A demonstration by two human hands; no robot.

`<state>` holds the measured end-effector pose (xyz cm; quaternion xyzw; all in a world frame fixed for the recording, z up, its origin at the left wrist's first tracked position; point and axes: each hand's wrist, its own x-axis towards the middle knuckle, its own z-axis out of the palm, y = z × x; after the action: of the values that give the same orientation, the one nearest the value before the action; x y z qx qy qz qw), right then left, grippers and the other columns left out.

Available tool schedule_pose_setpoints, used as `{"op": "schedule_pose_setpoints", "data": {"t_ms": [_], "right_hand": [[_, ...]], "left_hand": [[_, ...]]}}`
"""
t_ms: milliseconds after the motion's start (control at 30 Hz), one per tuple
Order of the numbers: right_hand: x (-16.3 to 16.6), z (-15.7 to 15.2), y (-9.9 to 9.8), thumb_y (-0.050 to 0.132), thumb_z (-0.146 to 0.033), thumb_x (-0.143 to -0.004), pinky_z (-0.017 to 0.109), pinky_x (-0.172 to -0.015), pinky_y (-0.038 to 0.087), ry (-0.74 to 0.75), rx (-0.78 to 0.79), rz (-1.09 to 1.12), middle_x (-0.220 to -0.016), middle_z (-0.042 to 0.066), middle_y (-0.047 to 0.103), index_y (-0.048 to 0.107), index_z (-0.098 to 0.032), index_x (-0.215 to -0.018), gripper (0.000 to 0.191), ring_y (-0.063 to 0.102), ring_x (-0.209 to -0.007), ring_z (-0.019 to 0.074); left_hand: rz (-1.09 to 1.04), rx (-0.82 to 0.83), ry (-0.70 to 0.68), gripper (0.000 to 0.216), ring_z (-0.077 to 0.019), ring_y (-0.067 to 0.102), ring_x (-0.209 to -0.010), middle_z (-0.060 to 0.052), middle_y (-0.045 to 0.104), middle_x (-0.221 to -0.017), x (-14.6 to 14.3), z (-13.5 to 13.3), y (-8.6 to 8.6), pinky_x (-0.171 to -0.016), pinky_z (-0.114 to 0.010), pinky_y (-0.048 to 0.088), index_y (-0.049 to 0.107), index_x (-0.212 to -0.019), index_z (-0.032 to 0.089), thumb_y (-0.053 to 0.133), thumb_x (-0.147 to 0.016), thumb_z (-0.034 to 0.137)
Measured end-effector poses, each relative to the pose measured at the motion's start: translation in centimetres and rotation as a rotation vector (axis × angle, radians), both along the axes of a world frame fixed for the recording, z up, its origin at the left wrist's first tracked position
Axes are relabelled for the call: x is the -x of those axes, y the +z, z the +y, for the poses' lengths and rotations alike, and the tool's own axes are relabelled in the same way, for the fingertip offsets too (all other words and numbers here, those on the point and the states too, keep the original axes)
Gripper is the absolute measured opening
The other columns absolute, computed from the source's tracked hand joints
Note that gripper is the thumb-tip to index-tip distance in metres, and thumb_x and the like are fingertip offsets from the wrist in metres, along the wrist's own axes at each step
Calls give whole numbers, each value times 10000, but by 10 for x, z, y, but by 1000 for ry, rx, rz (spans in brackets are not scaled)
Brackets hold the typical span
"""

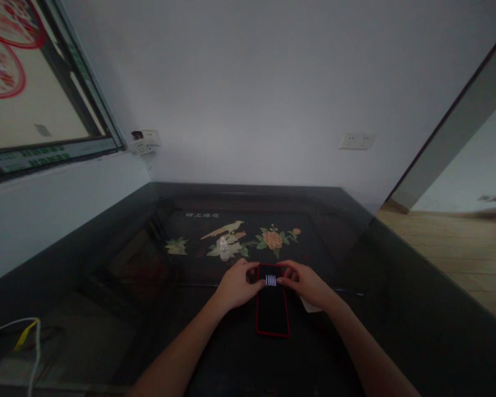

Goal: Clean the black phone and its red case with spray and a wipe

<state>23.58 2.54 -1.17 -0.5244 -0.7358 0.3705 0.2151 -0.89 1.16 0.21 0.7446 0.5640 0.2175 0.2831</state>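
A smartphone [272, 311] with a red rim lies face up on the dark table, its black screen showing white figures near the top. My left hand [238, 282] grips the upper left edge, thumb over the screen. On the opposite edge, my right hand [308, 284] pinches the phone in the same way, its thumb close to the figures. Partly under my right hand and wrist is a pale flat piece [311, 306], which I cannot make out. Beyond my left hand stands a small clear bottle [224, 249].
The glossy black table [149, 342] bears a bird-and-flower picture [271, 239] and meets the wall. A thin dark strip [351, 291] runs behind my hands. At the left front lies a white cable [37, 353] with a yellow tag [25, 335]. Wall sockets [357, 141] and a window [37, 82] are beyond.
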Motion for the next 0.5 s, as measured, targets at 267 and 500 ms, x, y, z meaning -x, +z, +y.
{"op": "schedule_pose_setpoints", "data": {"t_ms": [267, 500], "right_hand": [[-3, 1, -2, 689, -411, -911, 258, -630, 436, 33, 23, 40, -865, 20, 681, 638, -205, -1261, 409, 612, -703, 156], [0, -2, 4, 709, -374, -896, 245, -592, 438, 9, 40, 94, -798, 4, 665, 661, -197, -1201, 355, 608, -664, 144]], "left_hand": [[-517, 349, -36, 535, -165, 654, -734, -58, 678, -969, -3, 3, -8, -602, -276, 564, 600, -1340, 212, 683, -828, 341], [-647, 401, -6, 527, -150, 670, -731, -29, 625, -957, -11, -6, -7, -547, -253, 605, 481, -1414, 264, 627, -909, 288]]}}
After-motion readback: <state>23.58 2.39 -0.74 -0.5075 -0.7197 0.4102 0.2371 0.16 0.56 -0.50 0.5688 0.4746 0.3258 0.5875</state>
